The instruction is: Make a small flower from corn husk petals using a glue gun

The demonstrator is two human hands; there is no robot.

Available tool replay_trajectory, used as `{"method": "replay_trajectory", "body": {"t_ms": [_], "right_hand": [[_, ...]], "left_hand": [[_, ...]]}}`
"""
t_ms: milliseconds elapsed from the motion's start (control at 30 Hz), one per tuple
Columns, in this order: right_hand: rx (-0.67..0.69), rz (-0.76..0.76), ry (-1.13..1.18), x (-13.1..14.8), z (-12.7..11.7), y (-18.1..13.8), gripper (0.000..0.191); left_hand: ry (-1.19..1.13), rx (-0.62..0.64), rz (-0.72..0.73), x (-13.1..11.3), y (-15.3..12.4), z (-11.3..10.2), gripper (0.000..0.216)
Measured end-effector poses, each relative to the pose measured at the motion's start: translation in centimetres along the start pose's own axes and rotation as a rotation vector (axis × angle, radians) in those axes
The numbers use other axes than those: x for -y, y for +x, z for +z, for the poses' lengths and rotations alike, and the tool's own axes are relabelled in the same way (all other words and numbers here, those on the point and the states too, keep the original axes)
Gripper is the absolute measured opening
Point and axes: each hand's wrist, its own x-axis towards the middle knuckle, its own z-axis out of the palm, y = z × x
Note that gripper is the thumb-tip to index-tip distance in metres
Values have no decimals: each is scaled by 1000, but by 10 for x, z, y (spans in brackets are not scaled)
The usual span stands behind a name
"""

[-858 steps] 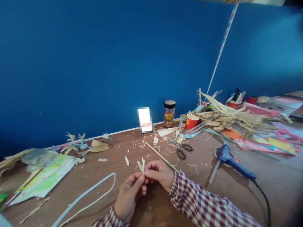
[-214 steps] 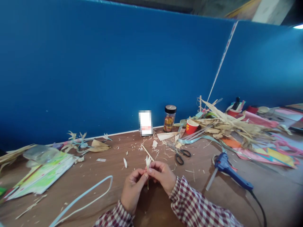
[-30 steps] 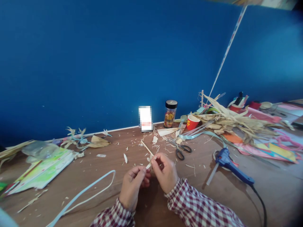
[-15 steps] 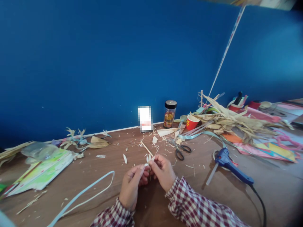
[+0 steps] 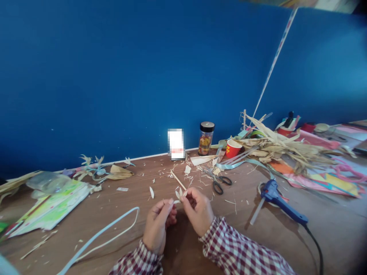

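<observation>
Both hands are close together above the brown table, in front of me. My right hand (image 5: 198, 212) pinches a small husk flower (image 5: 180, 193) with pale pointed petals between thumb and fingers. My left hand (image 5: 158, 223) is closed, thumb against forefinger, on a narrow pale strip (image 5: 177, 201) that runs across to the flower's base. Whatever lies below the petals is hidden by my right fingers. Beyond the flower a thin pale stick (image 5: 178, 180) lies on the table. A loose petal-shaped piece (image 5: 151, 192) rests beyond my left hand.
Black-handled scissors (image 5: 218, 186) lie among husk scraps. To the right is a blue glue gun (image 5: 283, 205) with its cord. Behind stand a lidded jar (image 5: 205, 139), a red paper cup (image 5: 233, 148) and a dried husk pile (image 5: 282, 147). A light blue ribbon loop (image 5: 107, 230) lies left.
My left hand has drawn slightly left, widening the gap between the hands. The pale strip now shows stretched between them, and the flower is tilted a little differently.
</observation>
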Motion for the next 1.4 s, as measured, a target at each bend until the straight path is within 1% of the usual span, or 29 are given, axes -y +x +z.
{"method": "replay_trajectory", "body": {"t_ms": [200,300,367,467,533,633,700,733,867,933,1033,1133,1300,1400], "right_hand": [[8,23,12,-1,2,0,11],[19,28,25,-1,2,0,12],[30,49,61,-2,3,-1,14],[47,140,182,-4,3,1,17],[60,233,279,-6,2,4,21],[56,318,376,-9,2,8,25],[33,326,411,-12,1,10,26],[20,329,424,-13,2,11,26],[-17,367,475,-16,3,10,27],[-20,374,485,-17,5,10,27],[-9,366,499,-17,6,9,26],[15,357,502,-16,6,8,26],[25,331,483,-15,7,7,25],[36,325,472,-15,7,6,26]], "left_hand": [[24,-13,50,0,1,0,18],[18,-11,64,0,1,0,19],[-1,-31,61,0,1,0,22],[12,-70,77,1,1,1,24],[95,-69,98,4,1,1,22],[242,28,93,9,1,2,25],[293,96,73,11,2,3,25],[311,106,76,12,2,2,25],[430,31,204,12,4,0,31],[479,26,237,11,4,-1,31],[481,43,213,10,4,0,27],[491,21,219,11,4,1,21],[524,20,217,10,3,0,18],[502,25,215,9,4,0,16]]}}
